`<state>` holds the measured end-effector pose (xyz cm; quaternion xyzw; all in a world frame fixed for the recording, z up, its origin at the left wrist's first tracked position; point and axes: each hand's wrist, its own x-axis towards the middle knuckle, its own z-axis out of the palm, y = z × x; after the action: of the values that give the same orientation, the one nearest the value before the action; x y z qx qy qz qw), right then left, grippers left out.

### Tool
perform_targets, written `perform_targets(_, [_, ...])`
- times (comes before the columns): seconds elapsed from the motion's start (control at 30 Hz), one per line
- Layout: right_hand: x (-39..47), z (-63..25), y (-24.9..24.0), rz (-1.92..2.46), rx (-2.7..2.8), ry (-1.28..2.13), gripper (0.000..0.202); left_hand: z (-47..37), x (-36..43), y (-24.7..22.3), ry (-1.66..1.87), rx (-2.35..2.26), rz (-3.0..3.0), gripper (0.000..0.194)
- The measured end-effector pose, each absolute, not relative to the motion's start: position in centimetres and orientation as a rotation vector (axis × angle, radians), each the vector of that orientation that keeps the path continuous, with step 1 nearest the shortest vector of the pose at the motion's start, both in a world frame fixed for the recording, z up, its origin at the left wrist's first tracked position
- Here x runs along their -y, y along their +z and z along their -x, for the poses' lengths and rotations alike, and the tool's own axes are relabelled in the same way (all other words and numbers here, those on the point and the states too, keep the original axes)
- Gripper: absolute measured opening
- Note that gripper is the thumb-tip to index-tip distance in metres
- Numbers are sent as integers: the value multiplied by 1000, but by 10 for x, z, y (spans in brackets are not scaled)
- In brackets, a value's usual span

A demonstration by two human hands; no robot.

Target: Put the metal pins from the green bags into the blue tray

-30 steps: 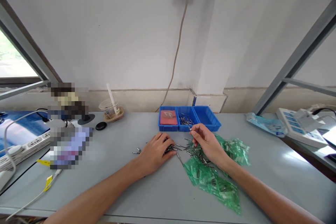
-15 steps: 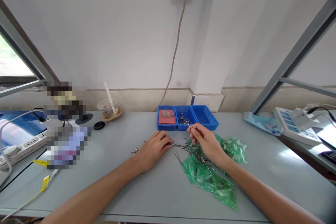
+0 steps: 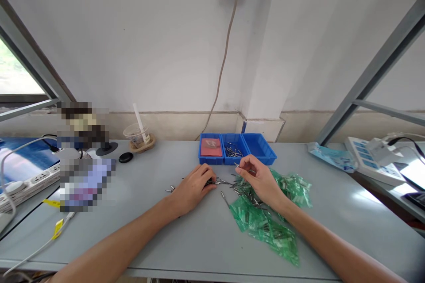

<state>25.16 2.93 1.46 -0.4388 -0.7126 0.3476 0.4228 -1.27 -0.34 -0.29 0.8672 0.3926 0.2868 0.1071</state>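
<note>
Room on tbl (image 3: 199,247) btwn L arm (image 3: 142,232) & green bags (image 3: 275,239); loose rods (image 3: 223,195), then blue trays (image 3: 260,148) block fwd.

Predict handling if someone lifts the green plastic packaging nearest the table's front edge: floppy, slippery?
The green plastic packaging is probably floppy: it lies creased and crumpled on the table. Its glossy surface suggests it may be slippery. Slim metal pieces lie at its upper end, so some would likely roll or shift if it's lifted.

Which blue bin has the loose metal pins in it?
The middle bin, holding metal pins; the left bin holds something red, the right bin neither.
</note>
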Motion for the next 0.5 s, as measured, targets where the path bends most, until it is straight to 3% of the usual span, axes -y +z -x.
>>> perform_targets(0.5, [-31, -251, 12, 1084, 1788, 910, 25, 12, 0, -5, 864, -1210, -2641, 15])
